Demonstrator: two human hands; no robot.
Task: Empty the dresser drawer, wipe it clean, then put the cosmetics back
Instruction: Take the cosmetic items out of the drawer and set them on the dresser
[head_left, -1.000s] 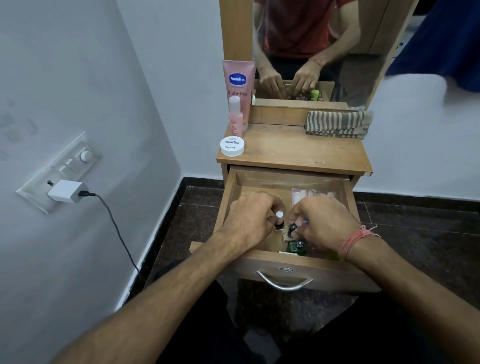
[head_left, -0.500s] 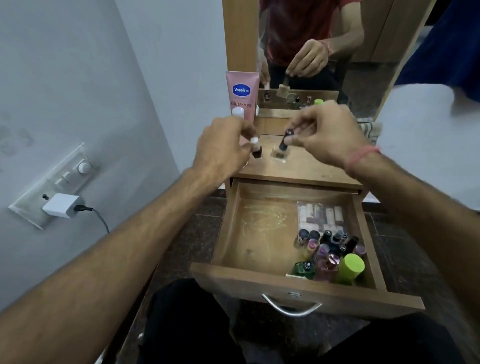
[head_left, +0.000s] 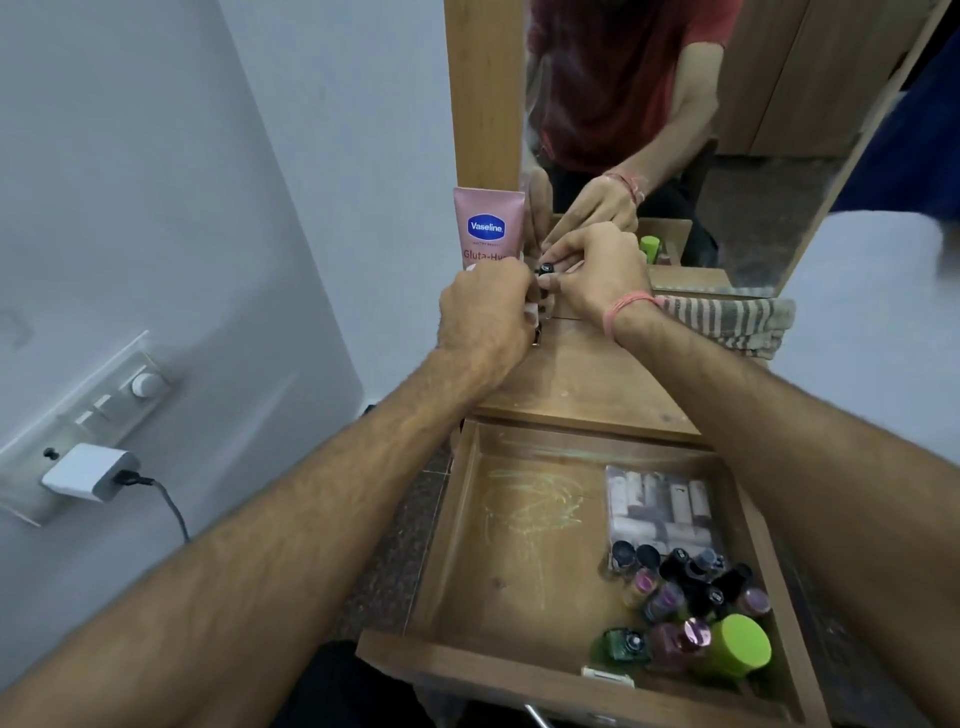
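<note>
On the dresser top, rear-left: both hands met over small bottles.
Vaseline tube (head_left: 488, 228): stood upright just behind the left hand; a knuckle nudge could topple it.
Left hand (head_left: 485, 306): fingers curled shut on a small bottle, mostly hidden.
Right hand (head_left: 597, 270): fingertips pinched a dark-capped bottle (head_left: 544, 270); crowded placing could knock the neighbours over.
Drawer (head_left: 447, 535): open, not yet emptied; nail-polish cluster (head_left: 685, 597) sat at its front-right corner.

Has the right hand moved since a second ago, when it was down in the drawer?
Yes. The right hand has left the open drawer and gone up and back over the dresser top, beside the Vaseline tube, fingers on a small bottle.
</note>
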